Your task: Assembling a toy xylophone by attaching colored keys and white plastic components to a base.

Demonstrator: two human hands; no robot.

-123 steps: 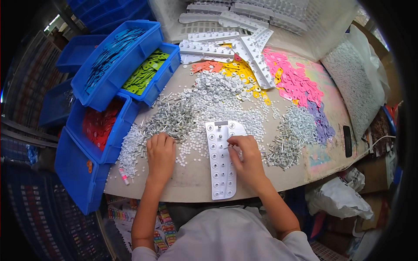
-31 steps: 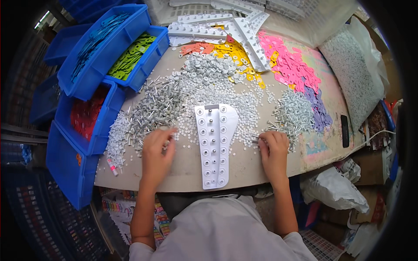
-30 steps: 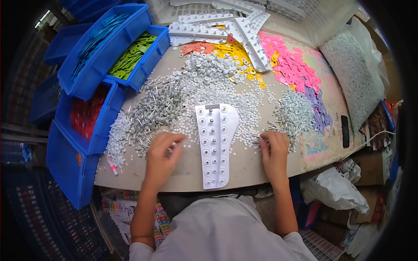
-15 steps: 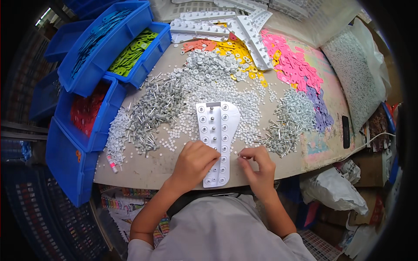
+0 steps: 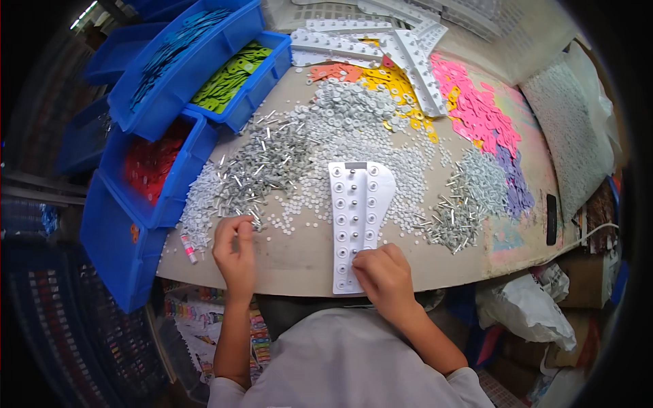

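Head view: the right hand (image 5: 384, 275) sits at the lower centre of the frame, fingers curled down onto the near end of the white perforated board (image 5: 355, 221), pressing at one of its holes; whether a small piece is pinched under the fingertips cannot be told, as the knuckles hide them. The board lies lengthwise away from the person, its far end rounded on the right side, most holes showing small pegs or studs.

The left hand (image 5: 235, 248), lower left of centre, rests at the near edge of the heap of metal pins (image 5: 262, 170), fingers bent and narrow as if picking among them (nothing clearly held that the frame shows). Small white discs (image 5: 306, 204) lie scattered between the two hands and around the board.

Further out, a second pile of pins (image 5: 452, 221) lies right of the board, with pink tags (image 5: 476, 112) and yellow tags (image 5: 394, 78) toward the upper right. Blue bins (image 5: 183, 61) stack along the upper left, holding blue, green and red flat pieces.

Risks, as a judgement: the board's near end lies close to the table edge (image 5: 299, 272), so a hard press there could tip or slide it; loose discs near that edge could be swept off by either wrist.
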